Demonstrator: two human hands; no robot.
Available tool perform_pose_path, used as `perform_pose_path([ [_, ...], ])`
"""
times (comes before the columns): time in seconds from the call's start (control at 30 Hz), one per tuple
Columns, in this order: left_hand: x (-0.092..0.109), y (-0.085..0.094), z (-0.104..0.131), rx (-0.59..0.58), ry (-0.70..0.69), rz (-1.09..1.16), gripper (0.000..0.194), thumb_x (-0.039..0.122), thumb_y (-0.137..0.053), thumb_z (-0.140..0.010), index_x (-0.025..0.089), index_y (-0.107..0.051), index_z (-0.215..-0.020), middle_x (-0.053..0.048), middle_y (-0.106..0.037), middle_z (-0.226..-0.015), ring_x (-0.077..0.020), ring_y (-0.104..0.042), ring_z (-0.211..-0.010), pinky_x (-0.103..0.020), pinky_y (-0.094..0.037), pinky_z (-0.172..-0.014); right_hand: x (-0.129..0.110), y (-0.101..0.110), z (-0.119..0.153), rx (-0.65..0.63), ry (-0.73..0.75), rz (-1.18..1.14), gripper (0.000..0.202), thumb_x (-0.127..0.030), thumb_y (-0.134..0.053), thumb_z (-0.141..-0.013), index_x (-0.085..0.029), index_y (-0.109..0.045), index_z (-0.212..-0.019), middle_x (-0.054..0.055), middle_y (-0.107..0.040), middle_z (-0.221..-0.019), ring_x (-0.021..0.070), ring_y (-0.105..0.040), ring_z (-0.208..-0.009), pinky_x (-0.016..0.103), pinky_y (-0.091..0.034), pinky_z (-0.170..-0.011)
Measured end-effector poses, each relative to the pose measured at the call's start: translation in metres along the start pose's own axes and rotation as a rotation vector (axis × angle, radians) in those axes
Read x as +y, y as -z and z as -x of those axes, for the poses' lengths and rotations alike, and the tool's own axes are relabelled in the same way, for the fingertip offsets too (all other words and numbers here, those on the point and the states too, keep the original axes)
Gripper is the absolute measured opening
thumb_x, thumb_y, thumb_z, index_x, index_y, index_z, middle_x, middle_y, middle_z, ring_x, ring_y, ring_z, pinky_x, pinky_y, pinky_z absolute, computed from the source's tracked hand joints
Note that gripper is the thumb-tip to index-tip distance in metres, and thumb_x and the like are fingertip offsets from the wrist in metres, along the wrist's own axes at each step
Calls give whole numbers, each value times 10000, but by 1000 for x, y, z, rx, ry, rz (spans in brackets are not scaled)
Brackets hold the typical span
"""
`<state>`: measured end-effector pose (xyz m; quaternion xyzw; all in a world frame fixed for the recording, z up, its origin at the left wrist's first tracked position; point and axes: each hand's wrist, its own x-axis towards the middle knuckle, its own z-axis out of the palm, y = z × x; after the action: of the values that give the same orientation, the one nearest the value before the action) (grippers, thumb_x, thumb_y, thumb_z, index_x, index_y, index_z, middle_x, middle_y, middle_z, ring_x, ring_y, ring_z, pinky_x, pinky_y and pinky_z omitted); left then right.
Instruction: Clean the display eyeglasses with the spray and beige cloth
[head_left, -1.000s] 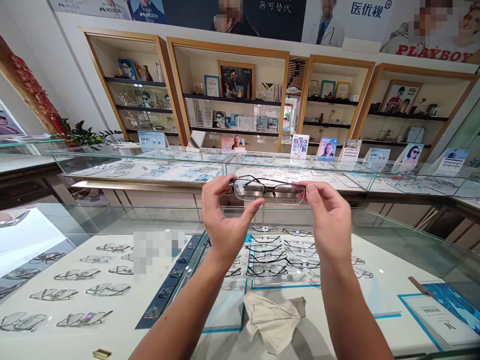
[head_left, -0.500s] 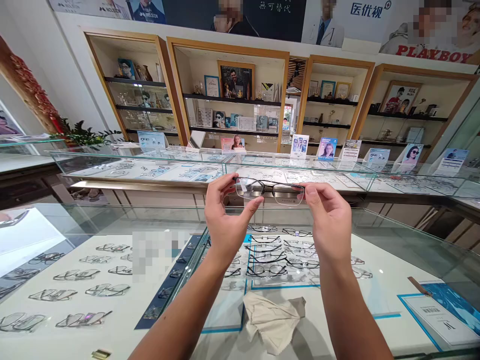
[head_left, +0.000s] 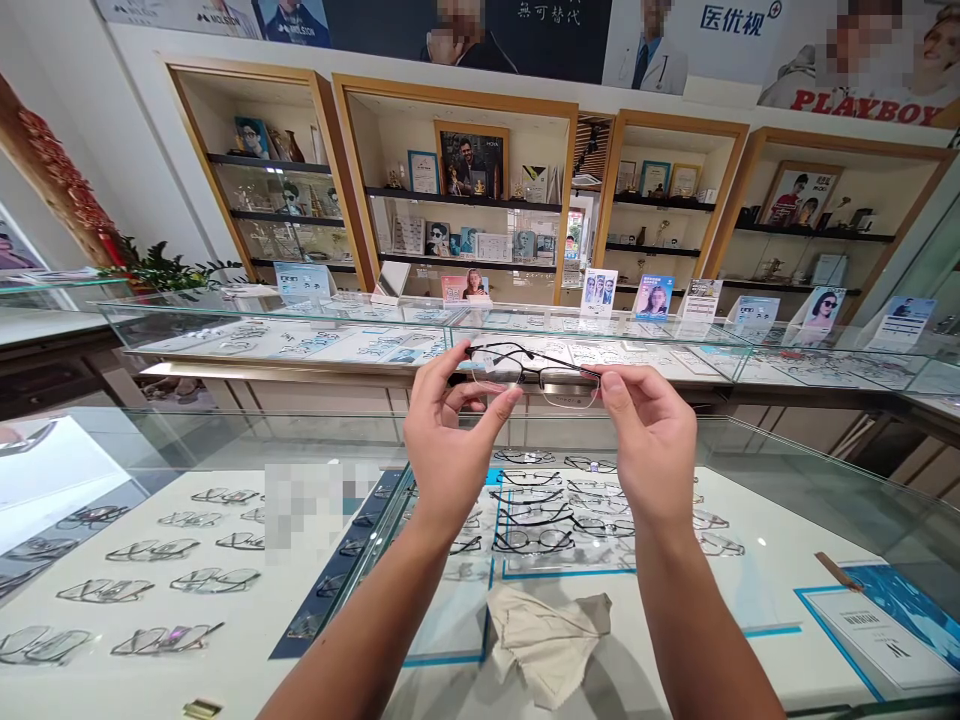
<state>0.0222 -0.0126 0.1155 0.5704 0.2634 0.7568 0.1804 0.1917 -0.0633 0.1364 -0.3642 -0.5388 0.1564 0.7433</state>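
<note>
A pair of eyeglasses [head_left: 531,376] with a dark upper frame and clear lenses is held up in the air above the glass counter. My left hand [head_left: 457,440] grips its left side, thumb below the lens and fingertips at the frame's corner. My right hand [head_left: 651,430] pinches the right end between thumb and fingers. One temple shows folded across behind the lenses. On the counter beneath my hands lies a crumpled beige cloth [head_left: 551,640], touched by neither hand.
Several eyeglasses [head_left: 532,540] stand in rows inside the glass display case [head_left: 240,690] below. A blue and white card [head_left: 874,635] lies at the right. Beyond stands another glass counter [head_left: 360,372] with small upright signs [head_left: 600,292], and wooden shelves [head_left: 457,90] line the wall.
The eyeglasses have tilted, so a temple now shows behind the lenses. Both hands have shifted slightly left, keeping hold. The cloth has stayed in place.
</note>
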Motion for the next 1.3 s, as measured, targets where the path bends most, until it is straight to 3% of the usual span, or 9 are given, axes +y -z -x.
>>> perform_pose_path([
  [0.27, 0, 0, 1, 7, -16, -58, 599, 330, -890, -800, 301, -657, -1351, -81, -612, -1408, -209, -750, -1058, -299, -580, -788, 1, -1, 1, 5, 6, 5, 213, -429, -707, -960, -241, -792, -1011, 58, -775, -998, 205, -681, -874, 374, -537, -841],
  [0.67, 1, 3, 2, 2, -51, -287, 586, 419, -862, -823, 310, -670, -1365, -76, -657, -1374, -269, -632, -1255, -412, -534, -1010, 1, -1, -1, -11, 3, -21, 218, -437, -697, -964, -242, -786, -1001, 66, -787, -1011, 213, -708, -899, 387, -569, -862],
  [1.03, -7, 1, 0, -31, -16, -33, 628, 377, -875, -809, 298, -619, -1377, -96, -625, -1439, -264, -625, -1307, -449, -514, -1139, 8, 1, -5, -65, -87, -113, 224, -446, -706, -951, -238, -781, -988, 53, -787, -963, 185, -684, -819, 362, -567, -824],
  [1.3, -10, 4, -4, -42, -82, -118, 629, 362, -878, -791, 285, -608, -1353, -92, -631, -1400, -260, -631, -1273, -454, -518, -1118, 0, 0, -2, -40, 5, 65, 167, -369, -647, -975, -243, -755, -996, 64, -773, -1072, 231, -683, -1019, 405, -522, -942],
])
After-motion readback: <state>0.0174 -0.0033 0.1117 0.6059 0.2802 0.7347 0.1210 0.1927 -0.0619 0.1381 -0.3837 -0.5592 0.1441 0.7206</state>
